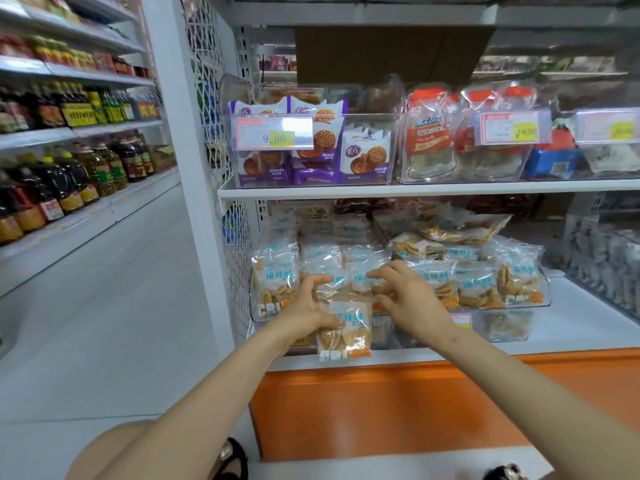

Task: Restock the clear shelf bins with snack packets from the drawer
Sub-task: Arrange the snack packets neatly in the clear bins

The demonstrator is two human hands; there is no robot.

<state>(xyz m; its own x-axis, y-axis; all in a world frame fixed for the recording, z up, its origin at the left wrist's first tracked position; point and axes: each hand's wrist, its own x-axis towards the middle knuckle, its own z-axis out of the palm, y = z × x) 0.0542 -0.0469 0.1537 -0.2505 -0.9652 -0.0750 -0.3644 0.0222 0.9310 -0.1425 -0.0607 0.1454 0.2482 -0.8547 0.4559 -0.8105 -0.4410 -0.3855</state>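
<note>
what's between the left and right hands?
Head view: a packet, gripped by the left hand, fills the gap. Behind it stand binned packets, which the right hand reaches.

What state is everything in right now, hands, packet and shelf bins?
left hand, holding one snack packet.
snack packet, upright, in front of the lower bin.
right hand, fingers curled on packets in the lower bin; grip unclear.
lower bin, packed with upright packets.
upper bin, partly filled with purple biscuit packs.

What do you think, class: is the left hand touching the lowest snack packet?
Touching. The head view shows the left hand gripping the snack packet, thumb lying across its front.
</note>
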